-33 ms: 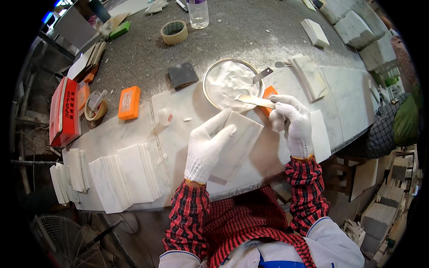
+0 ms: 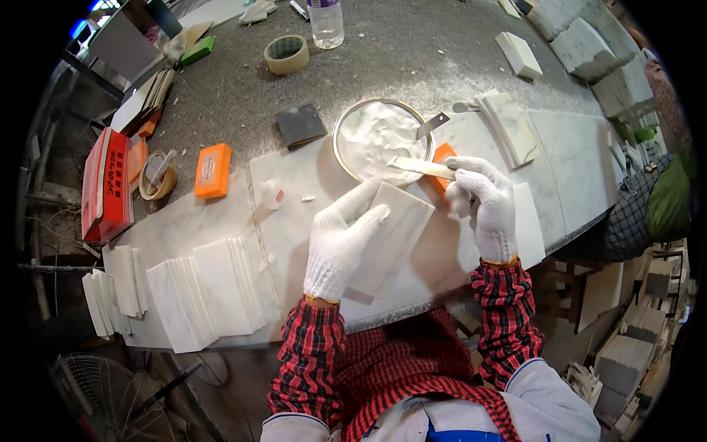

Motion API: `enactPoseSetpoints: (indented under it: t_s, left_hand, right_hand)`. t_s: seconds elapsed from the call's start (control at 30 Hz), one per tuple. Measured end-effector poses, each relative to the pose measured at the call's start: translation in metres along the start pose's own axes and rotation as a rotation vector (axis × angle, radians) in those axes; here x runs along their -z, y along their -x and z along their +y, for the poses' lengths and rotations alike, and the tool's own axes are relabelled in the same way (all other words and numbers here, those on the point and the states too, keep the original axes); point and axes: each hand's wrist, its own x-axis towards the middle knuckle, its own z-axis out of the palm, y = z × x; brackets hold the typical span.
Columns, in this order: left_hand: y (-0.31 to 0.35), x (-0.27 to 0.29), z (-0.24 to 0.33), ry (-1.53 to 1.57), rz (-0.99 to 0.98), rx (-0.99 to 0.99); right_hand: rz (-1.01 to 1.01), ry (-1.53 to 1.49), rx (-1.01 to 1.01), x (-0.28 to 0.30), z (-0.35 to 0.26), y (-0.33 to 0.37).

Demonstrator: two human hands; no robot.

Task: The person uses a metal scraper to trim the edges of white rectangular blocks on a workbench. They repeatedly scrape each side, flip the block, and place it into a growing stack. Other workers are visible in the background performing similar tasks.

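My left hand point(image 2: 340, 239), in a white knit glove, grips a flat white marble tile point(image 2: 394, 232) by its left side, thumb on top. In my gloved right hand point(image 2: 486, 202) is a putty knife point(image 2: 426, 167), its pale blade pointing left over the near rim of a round tin point(image 2: 336, 151). White paste point(image 2: 379, 136) fills the tin, its surface in soft ridges. A second metal blade point(image 2: 433, 125) leans on the tin's right rim. An orange box point(image 2: 444, 155) shows partly behind the putty knife.
Stacked white tiles point(image 2: 224, 287) stand at the near left, beside an orange box point(image 2: 213, 171) and a red box point(image 2: 108, 184). A black sanding sheet point(image 2: 301, 125), tape roll point(image 2: 286, 54) and bottle point(image 2: 325, 26) lie beyond. Marble pieces point(image 2: 508, 127) rest at the right.
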Motion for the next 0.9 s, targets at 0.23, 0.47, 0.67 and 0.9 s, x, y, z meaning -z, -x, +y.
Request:
enactPoseSetpoints:
  t_s: [0.23, 0.47, 0.67, 0.9]
  left_hand:
    - [-0.015, -0.002, 0.007, -0.087, -0.03, -0.028]
    - [-0.019, -0.002, 0.0, -0.141, -0.005, -0.085]
    - [-0.019, -0.003, 0.003, -0.125, -0.002, -0.059]
    - [-0.021, -0.004, -0.001, -0.142, 0.012, -0.077]
  right_hand:
    - [-0.064, 0.012, 0.067, 0.012, -0.014, -0.008]
    - [-0.079, 0.075, 0.057, 0.007, -0.022, -0.009]
    - [-0.069, 0.128, 0.057, 0.003, -0.025, -0.008]
    - [-0.048, 0.174, 0.061, -0.001, -0.03, -0.005]
